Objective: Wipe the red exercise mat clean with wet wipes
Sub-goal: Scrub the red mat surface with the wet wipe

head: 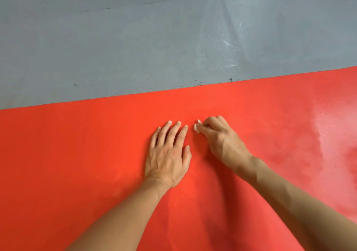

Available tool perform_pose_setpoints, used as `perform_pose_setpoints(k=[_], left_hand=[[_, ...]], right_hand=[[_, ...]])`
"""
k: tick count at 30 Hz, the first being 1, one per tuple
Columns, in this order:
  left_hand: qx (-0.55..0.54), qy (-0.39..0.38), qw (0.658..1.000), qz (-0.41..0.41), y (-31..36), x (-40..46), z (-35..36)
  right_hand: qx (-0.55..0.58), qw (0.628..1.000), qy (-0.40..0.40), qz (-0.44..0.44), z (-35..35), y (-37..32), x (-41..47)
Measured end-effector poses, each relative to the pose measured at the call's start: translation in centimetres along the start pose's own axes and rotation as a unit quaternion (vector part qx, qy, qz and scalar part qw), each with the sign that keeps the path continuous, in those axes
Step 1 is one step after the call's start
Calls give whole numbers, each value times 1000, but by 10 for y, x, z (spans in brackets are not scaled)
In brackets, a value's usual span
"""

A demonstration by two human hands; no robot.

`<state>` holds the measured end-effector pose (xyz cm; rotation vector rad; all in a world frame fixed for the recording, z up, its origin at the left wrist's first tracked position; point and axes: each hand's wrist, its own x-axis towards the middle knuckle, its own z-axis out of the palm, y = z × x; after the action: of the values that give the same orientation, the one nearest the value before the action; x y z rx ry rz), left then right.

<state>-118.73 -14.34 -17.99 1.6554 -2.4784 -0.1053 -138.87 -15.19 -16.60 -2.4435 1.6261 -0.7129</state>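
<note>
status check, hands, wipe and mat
Left hand flat on red mat. Right hand gripping bunched wet wipe against the mat. Nothing in the way.

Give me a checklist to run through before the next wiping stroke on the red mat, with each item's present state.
1. Wipe in hand: ok. The right hand grips a bunched wet wipe, pressed to the red mat.
2. Mat held down: ok. The left hand rests flat, fingers straight, beside the wipe.
3. Mat lying flat: ok in the part that shows; its far edge meets the grey floor without a curl.
4. Area already wiped: a shiny, wet-looking patch shows at the right; the left looks matte, probably not yet done.
5. Wipe still clean and moist: cannot tell, most of it is hidden in the fingers.
</note>
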Motion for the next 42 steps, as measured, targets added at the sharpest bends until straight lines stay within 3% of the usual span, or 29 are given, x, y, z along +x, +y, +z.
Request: perform_pose_setpoints(k=[2,4,6,7,9,11,12,14,16,18,21,23,25,27,28,30,33,35,37,40,42], left_hand=[[1,-4,1000,0,0,0,0],[2,-7,1000,-1,-1,0,0],[3,-6,1000,-3,0,-1,0],[2,-5,1000,-3,0,0,-1],[1,-5,1000,-2,0,0,-1],[0,-4,1000,-2,0,0,-1],[-1,-4,1000,-1,0,-1,-1],[-3,-4,1000,1,0,-1,-1],[-3,-4,1000,1,-1,-1,0],[-3,-2,1000,-2,-1,0,-1],[-5,-1,1000,0,0,1,-1],[-5,0,1000,-1,0,1,-1],[-6,-4,1000,1,0,0,-1],[-10,-5,1000,1,0,0,0],[-11,-5,1000,1,0,0,-1],[-10,-6,1000,0,2,0,-2],[-12,-15,1000,-1,0,1,-2],[-9,-12,1000,-3,1,0,-3],[-12,-10,1000,0,1,0,-3],[-16,-9,1000,-1,1,1,-1],[-14,-12,1000,-3,2,1,-2]], right_hand=[[-34,997,46,50,-10,30,9],[-39,964,145,220,-14,48,18],[-28,936,187,298,0,31,30],[-14,947,169,272,9,15,34],[9,989,85,124,22,-7,34],[-9,1000,10,-7,18,4,36],[-26,1000,9,-14,13,19,38],[-48,991,82,95,1,47,39],[-44,952,162,257,-4,52,36],[-25,948,169,267,7,23,40],[3,998,50,34,24,-7,40],[-21,999,12,-40,18,13,48],[-40,994,75,66,7,43,50],[-27,953,159,257,2,56,52],[-9,933,182,310,8,49,56],[34,940,177,290,25,20,66],[55,989,75,113,40,-10,71],[24,998,38,49,33,5,74],[-13,991,80,110,18,36,78],[-10,940,149,308,16,45,82],[40,947,150,280,32,8,93]])
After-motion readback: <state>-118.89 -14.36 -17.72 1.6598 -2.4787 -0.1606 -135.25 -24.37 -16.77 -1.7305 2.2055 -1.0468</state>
